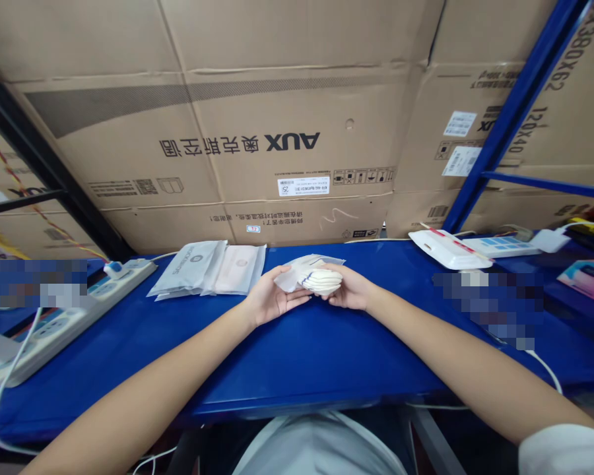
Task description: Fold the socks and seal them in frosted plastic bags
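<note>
We've got a folded white cloth bundle (325, 282) up near the middle of the table's (327, 359) back edge. Our right hand (350, 289) pinches its right side; our left hand (272, 297) has the left end of a clear bag (288, 277). Can't tell if the bundle's inside. Looks light, soft, hard to break; we'd grip the thick folds, since the bag's probably slippery.

Blue tbl (346, 356), cardbd wall (247, 171) bhd.
</note>
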Demonstrator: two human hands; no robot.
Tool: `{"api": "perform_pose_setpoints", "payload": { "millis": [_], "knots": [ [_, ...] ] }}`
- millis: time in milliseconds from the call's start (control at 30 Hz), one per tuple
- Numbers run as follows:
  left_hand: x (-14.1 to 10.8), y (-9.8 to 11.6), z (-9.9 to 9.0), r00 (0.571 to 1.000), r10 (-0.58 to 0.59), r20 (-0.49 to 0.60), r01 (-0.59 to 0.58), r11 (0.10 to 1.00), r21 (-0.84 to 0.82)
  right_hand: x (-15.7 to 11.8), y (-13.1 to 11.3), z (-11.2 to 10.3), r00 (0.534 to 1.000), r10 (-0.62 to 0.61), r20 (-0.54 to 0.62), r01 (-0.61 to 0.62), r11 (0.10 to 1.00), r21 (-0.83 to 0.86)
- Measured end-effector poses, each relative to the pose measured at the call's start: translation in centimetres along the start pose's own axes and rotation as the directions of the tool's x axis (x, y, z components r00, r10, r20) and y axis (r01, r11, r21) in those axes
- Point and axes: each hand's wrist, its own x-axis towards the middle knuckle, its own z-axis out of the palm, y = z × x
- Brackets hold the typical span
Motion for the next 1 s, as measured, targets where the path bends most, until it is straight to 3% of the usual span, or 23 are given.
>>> {"api": "perform_pose_setpoints", "payload": {
  "millis": [267,533,700,833,1000],
  "knots": [
    [-0.2,-0.1,0.4,0.993,0.032,-0.115,0.006,0.947,0.321,-0.2,-1.1,-0.7,0.997,-0.027,0.070,0.024,0.999,0.042],
    [-0.1,-0.8,0.5,0.978,0.209,-0.014,-0.186,0.899,0.396,0.8,-0.1,-0.2,0.987,-0.143,-0.072,0.144,0.990,0.003],
    [-0.4,-1.9,1.0,0.986,0.141,0.085,-0.165,0.859,0.484,1.5,1.8,0.5,0.936,-0.283,-0.209,0.273,0.959,-0.079],
    [-0.6,-2.5,1.6,0.988,0.150,0.027,-0.143,0.851,0.506,1.7,2.5,1.4,0.913,-0.331,-0.239,0.341,0.940,0.000],
    [-0.5,-2.0,1.5,0.962,0.272,-0.031,-0.235,0.878,0.417,1.1,1.3,1.1,0.949,-0.257,-0.180,0.289,0.940,0.182]
  ]
}}
